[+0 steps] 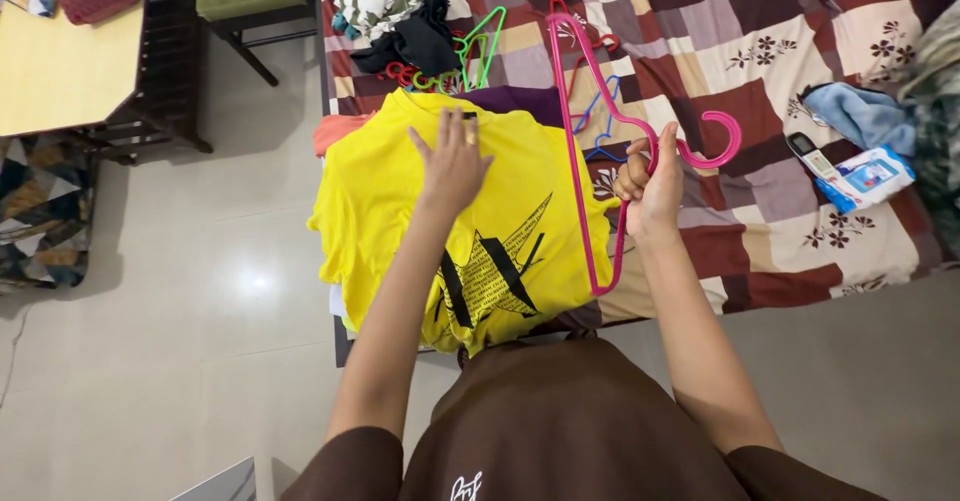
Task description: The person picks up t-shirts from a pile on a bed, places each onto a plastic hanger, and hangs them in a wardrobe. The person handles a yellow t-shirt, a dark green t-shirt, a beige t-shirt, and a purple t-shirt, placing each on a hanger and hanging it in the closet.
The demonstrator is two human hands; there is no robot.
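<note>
Patchwork bedspread [760,21] above pale tiled floor [200,361]

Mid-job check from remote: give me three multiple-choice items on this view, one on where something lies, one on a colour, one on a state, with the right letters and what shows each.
1. Where does the left hand rest?
A. on the yellow T-shirt's collar area
B. on the floor
C. on the wooden table

2. What colour is the hanger held in the right hand?
A. green
B. pink
C. blue

3. How is the yellow T-shirt lying?
A. hung on a hanger
B. rolled into a ball
C. spread flat on the patchwork bed cover

Answers: 1 A, the open palm lies flat near the neckline. 2 B, the fingers close round a pink hanger below its hook. 3 C, it lies flat with its black print facing up.
</note>
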